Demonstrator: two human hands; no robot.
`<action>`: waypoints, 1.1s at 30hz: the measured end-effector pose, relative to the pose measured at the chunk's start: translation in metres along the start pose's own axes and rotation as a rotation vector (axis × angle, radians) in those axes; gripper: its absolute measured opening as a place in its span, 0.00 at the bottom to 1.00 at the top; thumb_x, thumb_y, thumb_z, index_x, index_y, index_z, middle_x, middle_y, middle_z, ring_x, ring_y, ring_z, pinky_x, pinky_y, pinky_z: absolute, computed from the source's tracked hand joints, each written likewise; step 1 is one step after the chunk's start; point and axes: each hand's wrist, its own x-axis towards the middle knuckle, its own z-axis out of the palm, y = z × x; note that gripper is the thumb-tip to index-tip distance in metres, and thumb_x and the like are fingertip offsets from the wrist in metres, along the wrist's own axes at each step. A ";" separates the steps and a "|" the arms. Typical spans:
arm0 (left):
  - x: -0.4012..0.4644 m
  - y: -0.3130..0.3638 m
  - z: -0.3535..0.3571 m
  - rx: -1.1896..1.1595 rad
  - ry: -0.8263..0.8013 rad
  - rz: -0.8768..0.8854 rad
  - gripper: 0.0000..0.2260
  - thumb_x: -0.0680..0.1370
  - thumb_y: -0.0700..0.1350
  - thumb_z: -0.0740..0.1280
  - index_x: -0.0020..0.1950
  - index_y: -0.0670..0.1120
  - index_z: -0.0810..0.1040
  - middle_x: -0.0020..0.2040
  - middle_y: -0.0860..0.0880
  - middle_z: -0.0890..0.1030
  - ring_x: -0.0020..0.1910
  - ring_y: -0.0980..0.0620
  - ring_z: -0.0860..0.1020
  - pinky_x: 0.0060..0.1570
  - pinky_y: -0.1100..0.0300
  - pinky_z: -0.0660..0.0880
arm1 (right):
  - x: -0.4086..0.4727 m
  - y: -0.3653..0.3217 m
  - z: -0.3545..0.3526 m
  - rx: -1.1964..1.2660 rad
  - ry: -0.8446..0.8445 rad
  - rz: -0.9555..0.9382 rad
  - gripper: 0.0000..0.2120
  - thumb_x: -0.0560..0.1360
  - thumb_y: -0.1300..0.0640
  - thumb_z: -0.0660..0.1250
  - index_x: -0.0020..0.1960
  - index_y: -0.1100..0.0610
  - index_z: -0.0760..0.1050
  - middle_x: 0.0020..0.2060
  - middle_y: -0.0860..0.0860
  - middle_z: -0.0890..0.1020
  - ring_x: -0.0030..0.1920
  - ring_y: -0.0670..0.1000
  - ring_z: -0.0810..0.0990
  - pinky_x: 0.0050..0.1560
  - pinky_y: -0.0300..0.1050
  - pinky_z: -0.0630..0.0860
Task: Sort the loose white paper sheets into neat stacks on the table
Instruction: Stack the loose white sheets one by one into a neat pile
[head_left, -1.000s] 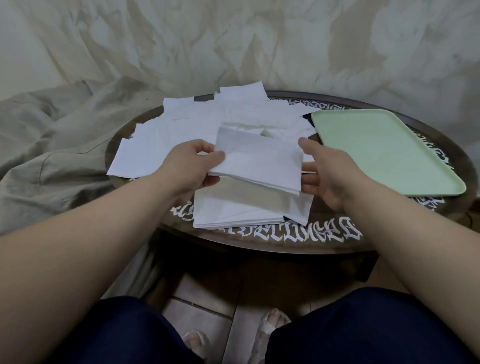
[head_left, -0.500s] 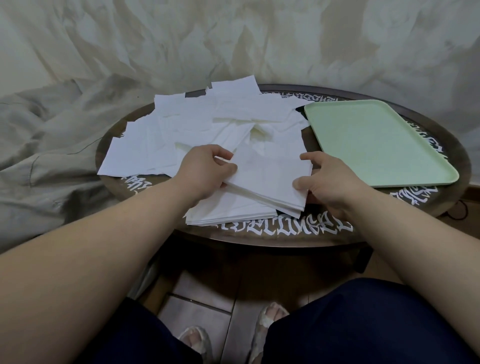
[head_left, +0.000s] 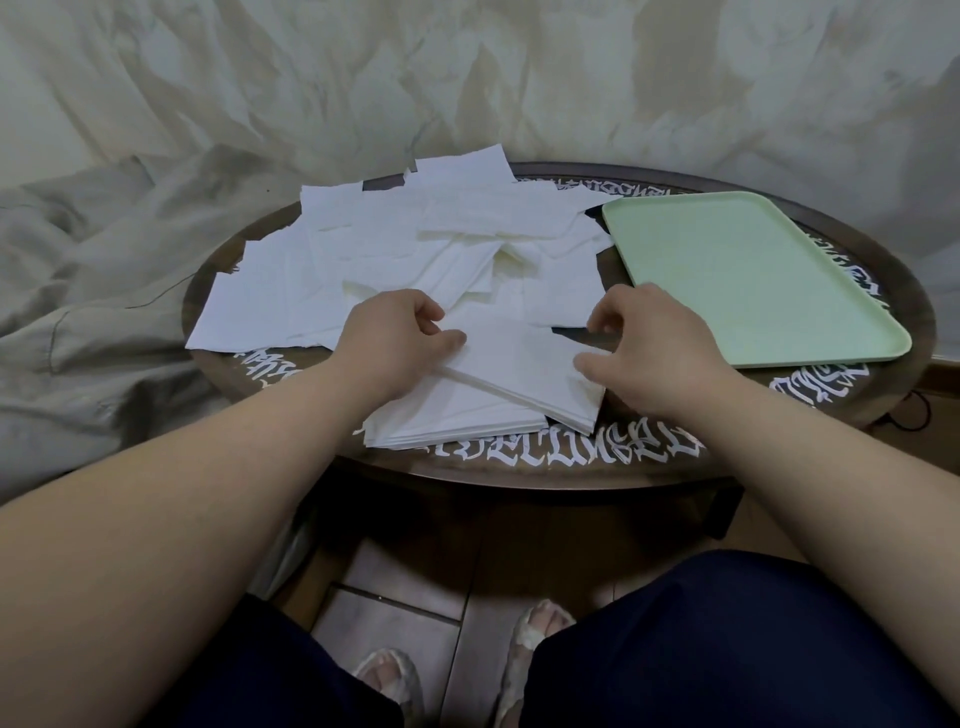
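On the round counter (head_left: 831, 415) beside a green tray (head_left: 753, 280), the left hand (head_left: 395, 343) and right hand (head_left: 654, 348) pinch a small paper stack (head_left: 524, 369) (fingers curled at its edges) atop loose sheets (head_left: 363, 260).

Bare forearms, no sleeves; dark navy trousers (head_left: 727, 649) over both thighs; pale, lacy open-toed slippers (head_left: 387, 675) on both feet.

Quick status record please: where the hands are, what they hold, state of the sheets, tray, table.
left hand: pinches left edge of top bundle
right hand: thumb on bundle's right edge; grip unclear
top bundle: lies askew on near stack
loose sheets: scattered, overlapping, behind the stack
green tray: holds nothing, right side of the table
table: round, dark, white lettering
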 end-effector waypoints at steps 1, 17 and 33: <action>0.000 0.000 0.000 0.023 -0.011 -0.003 0.13 0.73 0.53 0.71 0.54 0.49 0.77 0.46 0.54 0.80 0.46 0.55 0.75 0.40 0.64 0.66 | -0.002 -0.004 -0.002 -0.010 -0.037 -0.082 0.12 0.68 0.49 0.72 0.47 0.51 0.73 0.46 0.48 0.76 0.47 0.51 0.75 0.43 0.43 0.68; -0.007 0.020 -0.008 -0.623 -0.187 -0.205 0.15 0.75 0.38 0.69 0.61 0.44 0.74 0.38 0.46 0.79 0.28 0.56 0.78 0.31 0.65 0.75 | -0.007 -0.009 0.008 -0.226 -0.244 -0.316 0.12 0.67 0.48 0.69 0.36 0.51 0.66 0.36 0.46 0.71 0.40 0.51 0.72 0.39 0.46 0.70; -0.042 -0.028 -0.037 -0.407 -0.199 -0.358 0.08 0.74 0.37 0.70 0.51 0.40 0.76 0.29 0.46 0.75 0.22 0.52 0.73 0.29 0.60 0.71 | 0.008 -0.026 0.021 -0.156 -0.139 -0.414 0.08 0.75 0.57 0.64 0.52 0.54 0.78 0.49 0.50 0.79 0.52 0.53 0.74 0.49 0.48 0.71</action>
